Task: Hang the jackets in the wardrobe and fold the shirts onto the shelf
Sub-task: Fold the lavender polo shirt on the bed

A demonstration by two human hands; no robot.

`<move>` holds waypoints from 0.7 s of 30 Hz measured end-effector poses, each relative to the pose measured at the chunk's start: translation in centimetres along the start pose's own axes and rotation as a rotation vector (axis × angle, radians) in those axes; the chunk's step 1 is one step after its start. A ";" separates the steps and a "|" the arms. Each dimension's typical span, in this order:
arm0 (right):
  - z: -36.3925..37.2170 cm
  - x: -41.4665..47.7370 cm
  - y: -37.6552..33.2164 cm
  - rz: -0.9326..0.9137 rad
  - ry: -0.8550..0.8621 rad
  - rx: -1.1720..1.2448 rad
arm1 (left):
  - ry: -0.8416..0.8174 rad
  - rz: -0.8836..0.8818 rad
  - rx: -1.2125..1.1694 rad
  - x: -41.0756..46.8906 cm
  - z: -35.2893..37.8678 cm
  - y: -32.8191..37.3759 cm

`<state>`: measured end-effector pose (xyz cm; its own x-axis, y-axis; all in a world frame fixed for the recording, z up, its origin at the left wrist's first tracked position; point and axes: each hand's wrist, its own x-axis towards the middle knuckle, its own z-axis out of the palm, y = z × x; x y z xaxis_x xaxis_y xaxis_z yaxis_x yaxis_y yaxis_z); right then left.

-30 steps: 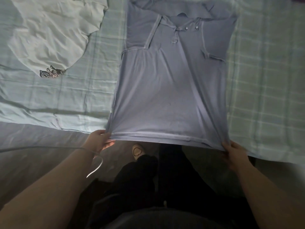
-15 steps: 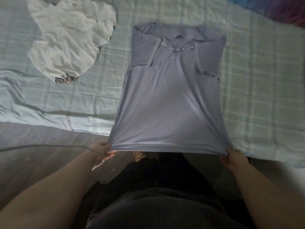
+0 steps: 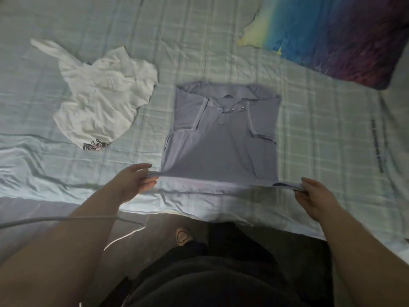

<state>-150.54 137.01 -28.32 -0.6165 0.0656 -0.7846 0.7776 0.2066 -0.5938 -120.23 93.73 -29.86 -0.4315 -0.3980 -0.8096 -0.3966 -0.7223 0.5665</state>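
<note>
A lavender polo shirt (image 3: 221, 142) lies face up on the bed, collar away from me, both sleeves folded in over the body. My left hand (image 3: 135, 178) pinches the hem's left corner between thumb and fingers. My right hand (image 3: 314, 193) grips the hem's right corner, which is bunched and lifted a little off the sheet. The hem stretches taut between the two hands, above the bed's near edge.
A crumpled white shirt (image 3: 99, 103) with a dark print lies to the left on the pale checked bedsheet (image 3: 321, 134). A rainbow-coloured pillow (image 3: 332, 36) sits at the back right. A grey cable (image 3: 66, 218) runs across the floor below.
Both hands have carried the hem forward over the bed, so the shirt's lower part no longer hangs off the edge. The view has tilted up, showing the pillow.
</note>
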 end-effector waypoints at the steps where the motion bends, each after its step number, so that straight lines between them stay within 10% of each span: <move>1: 0.7 0.5 -1.5 -0.005 -0.018 0.011 | -0.003 0.007 -0.005 0.4 0.8 1.3; 21: 16.4 20.0 -21.1 0.053 -0.066 0.248 | 0.085 -0.015 -0.212 21.4 11.5 18.8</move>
<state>-177.20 117.91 -34.39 -0.5713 0.0043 -0.8207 0.8199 -0.0415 -0.5710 -146.24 78.13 -34.75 -0.3539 -0.4261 -0.8326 -0.2197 -0.8274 0.5168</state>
